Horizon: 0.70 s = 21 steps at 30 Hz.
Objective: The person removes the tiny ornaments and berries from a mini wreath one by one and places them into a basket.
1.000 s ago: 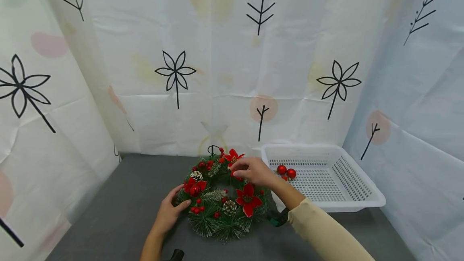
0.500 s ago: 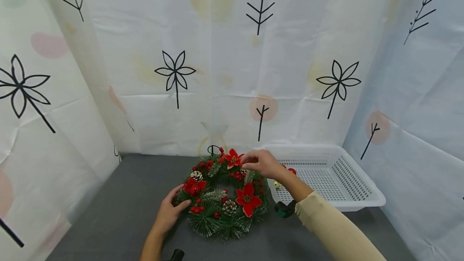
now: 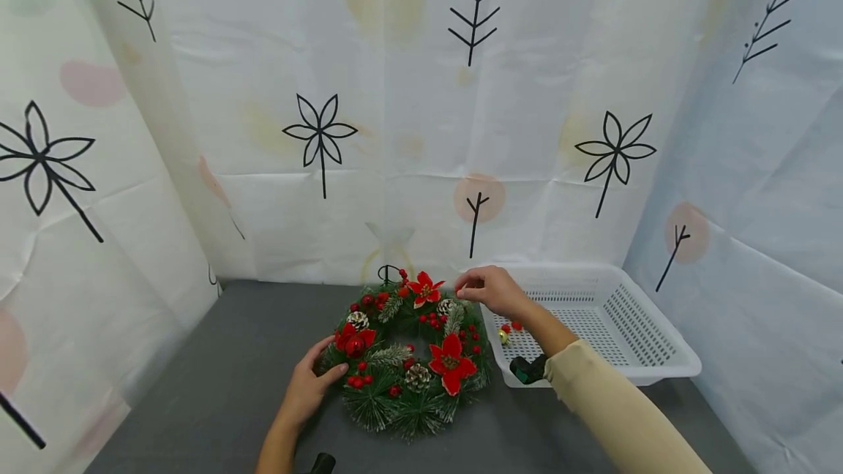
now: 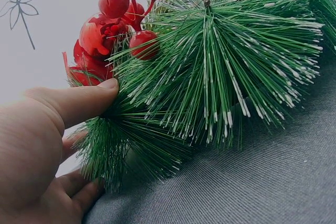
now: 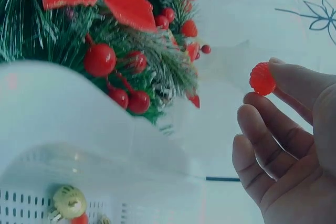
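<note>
A green Christmas wreath [image 3: 375, 404] with red poinsettias [image 3: 451, 364], pine cones [image 3: 418, 377] and red berries lies on the grey table. At its left edge my left hand [image 3: 305, 390] grips it, the thumb on top of the pine needles [image 4: 210, 72] and the fingers beneath. My right hand [image 3: 499, 292] hovers between the wreath's upper right and the basket. In the right wrist view, thumb and index finger pinch a small red raspberry [image 5: 261, 80], while the other fingers are loosely bent. That berry hardly shows in the head view.
A white plastic basket [image 3: 632, 335] stands to the right, close beside the wreath. Inside its left end lie a gold bauble [image 3: 503, 337] and small red pieces [image 3: 516, 325]. Printed white cloth [image 3: 388, 93] rises behind the table and at both sides.
My right hand has moved right and slightly up, from over the wreath's upper right side to the basket's left edge. My left hand keeps its place on the wreath.
</note>
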Motion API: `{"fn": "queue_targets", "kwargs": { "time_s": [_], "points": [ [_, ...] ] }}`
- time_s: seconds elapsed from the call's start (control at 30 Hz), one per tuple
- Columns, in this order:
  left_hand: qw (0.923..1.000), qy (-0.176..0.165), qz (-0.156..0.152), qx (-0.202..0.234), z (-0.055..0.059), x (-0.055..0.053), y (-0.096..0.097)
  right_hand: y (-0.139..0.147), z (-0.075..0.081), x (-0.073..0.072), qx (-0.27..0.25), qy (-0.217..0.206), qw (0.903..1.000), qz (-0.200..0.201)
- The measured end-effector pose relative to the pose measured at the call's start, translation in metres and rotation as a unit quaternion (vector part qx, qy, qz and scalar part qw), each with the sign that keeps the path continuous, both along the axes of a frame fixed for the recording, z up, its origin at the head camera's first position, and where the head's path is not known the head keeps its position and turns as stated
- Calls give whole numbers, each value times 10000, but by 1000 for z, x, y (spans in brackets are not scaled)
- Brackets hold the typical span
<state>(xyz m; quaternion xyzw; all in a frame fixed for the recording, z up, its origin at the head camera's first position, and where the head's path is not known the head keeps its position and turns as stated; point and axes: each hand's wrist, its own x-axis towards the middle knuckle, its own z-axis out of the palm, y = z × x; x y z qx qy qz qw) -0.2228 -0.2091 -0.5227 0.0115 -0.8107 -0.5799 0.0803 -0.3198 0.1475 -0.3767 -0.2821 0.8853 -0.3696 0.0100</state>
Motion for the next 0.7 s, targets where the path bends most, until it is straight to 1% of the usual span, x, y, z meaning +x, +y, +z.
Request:
{"fn": "queue_targets", "kwargs": {
  "time_s": [0.17,0.37,0.57,0.7],
  "points": [
    [10000,-41,-11,39,-2,-1,0,6,-2,-4,7,-179,9997,-152],
    [10000,-16,-16,59,-2,-2,-1,13,-6,-12,159,-152,9989,-416],
    [10000,-12,-46,52,-2,-2,-1,23,-14,-21,242,-113,9981,-559],
    [10000,-19,-56,69,-2,-2,-1,28,-20,-26,249,-233,9967,-742]
  ]
}}
